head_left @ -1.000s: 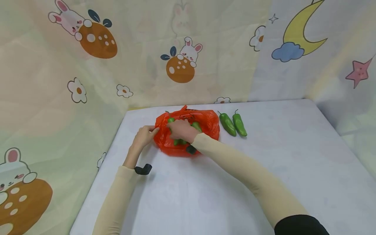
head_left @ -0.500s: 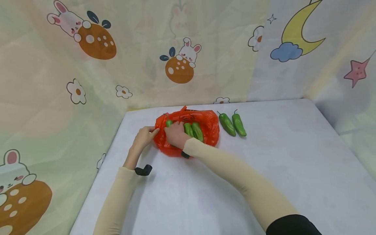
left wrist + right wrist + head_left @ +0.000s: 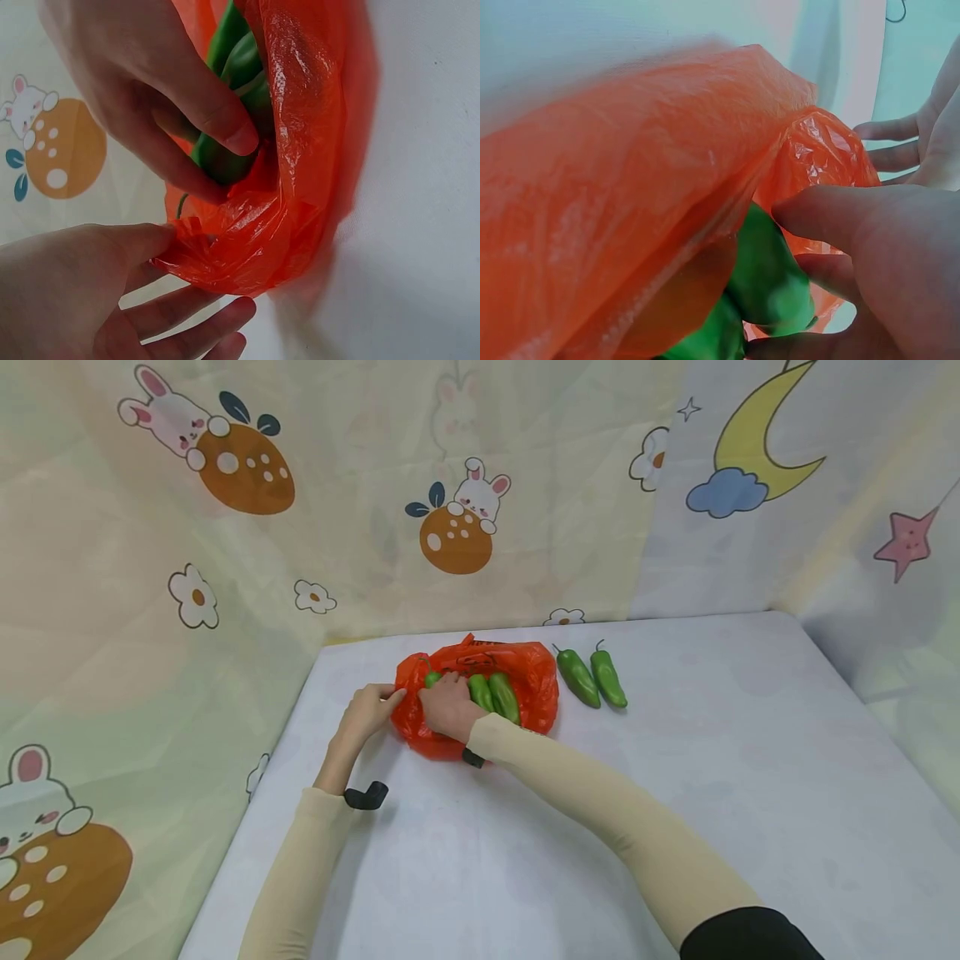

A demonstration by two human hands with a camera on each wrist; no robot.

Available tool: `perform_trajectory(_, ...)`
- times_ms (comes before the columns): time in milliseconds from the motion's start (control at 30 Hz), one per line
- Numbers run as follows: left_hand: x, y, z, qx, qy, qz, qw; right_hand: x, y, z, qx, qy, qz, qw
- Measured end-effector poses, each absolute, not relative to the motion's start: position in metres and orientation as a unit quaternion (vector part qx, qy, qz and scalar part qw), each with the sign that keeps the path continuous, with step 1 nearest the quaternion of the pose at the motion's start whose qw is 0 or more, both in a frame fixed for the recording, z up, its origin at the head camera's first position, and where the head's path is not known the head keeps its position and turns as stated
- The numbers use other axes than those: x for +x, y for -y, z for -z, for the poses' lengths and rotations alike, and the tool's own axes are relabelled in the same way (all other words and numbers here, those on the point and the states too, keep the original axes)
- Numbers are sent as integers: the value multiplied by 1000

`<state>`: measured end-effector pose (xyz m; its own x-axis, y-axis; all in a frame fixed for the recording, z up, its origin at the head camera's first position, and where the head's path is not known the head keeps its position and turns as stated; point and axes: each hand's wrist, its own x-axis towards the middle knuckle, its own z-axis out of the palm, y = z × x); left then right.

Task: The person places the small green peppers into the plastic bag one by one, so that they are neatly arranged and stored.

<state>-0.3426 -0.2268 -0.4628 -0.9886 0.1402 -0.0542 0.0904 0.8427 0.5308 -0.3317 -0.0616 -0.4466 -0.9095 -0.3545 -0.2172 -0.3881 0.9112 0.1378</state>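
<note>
A red plastic bag [image 3: 538, 681] lies on the table with its mouth open and several green peppers [image 3: 504, 696] inside. At its left edge, my left hand [image 3: 365, 710] pinches the film between thumb and forefinger; the other fingers extend beneath it in the left wrist view. My right hand [image 3: 448, 706] reaches into the bag's left part. Its thumb and fingers grip a green pepper [image 3: 221, 163], partly covered by the hand. More peppers lie against that one, half hidden by the bag wall in the right wrist view.
Two loose green peppers, one nearer the bag [image 3: 577, 678] and one farther right [image 3: 608, 679], lie on the white table [image 3: 480, 860]. A fabric backdrop with printed rabbits [image 3: 457, 539] rises behind the table.
My right hand has shifted left and slightly down within the bag, uncovering two peppers at its right. The left hand stays at the bag's edge. During the last half second little has moved.
</note>
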Motion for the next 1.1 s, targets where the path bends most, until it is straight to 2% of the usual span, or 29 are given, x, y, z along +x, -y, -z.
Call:
perform_trajectory(200,-344,227,462,60,-961,-268,30,-332,60,447,-189,-973,-89,102)
perform_trajectory(533,-343,227,460,49,-960,-272,33,-329,56,440,-185,-973,-68,121)
perform_trajectory(1100,-346,227,464,59,-960,-272,35,-318,24,399,-232,-957,46,167)
